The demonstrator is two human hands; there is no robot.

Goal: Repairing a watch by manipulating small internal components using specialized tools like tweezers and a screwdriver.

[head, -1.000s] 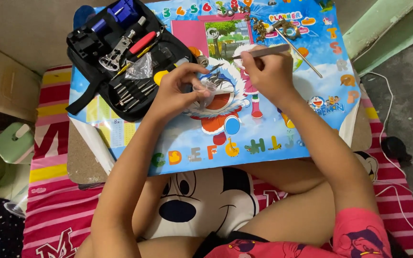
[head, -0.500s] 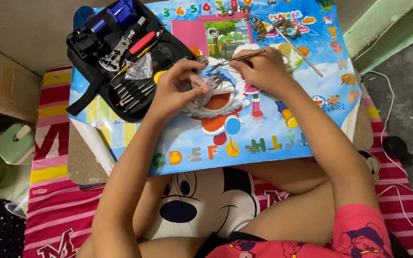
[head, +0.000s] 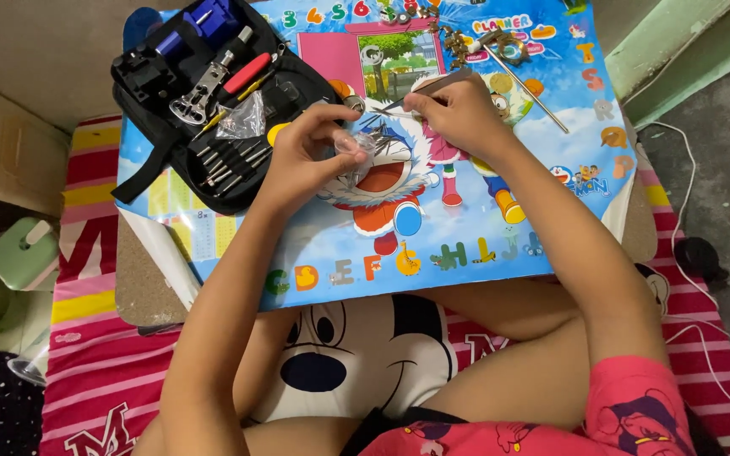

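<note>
My left hand point(head: 307, 150) pinches a small clear plastic bag point(head: 355, 152) over a colourful cartoon poster point(head: 433, 236) laid on a low board. My right hand point(head: 454, 110) holds thin metal tweezers point(head: 420, 93), their tips pointing left toward the bag. A black tool case point(head: 213, 93) lies open just left of my left hand, filled with small screwdrivers, a red-handled tool and blue parts.
Small metal parts and a long thin rod point(head: 527, 84) lie at the poster's far right top. A striped cartoon blanket point(head: 111, 371) covers the floor under my legs. A green object point(head: 23, 253) sits at left; a white cable point(head: 703, 279) runs at right.
My right hand has shifted slightly left with the tweezers, whose tips now sit closer to the plastic bag. The left hand stays on the bag.
</note>
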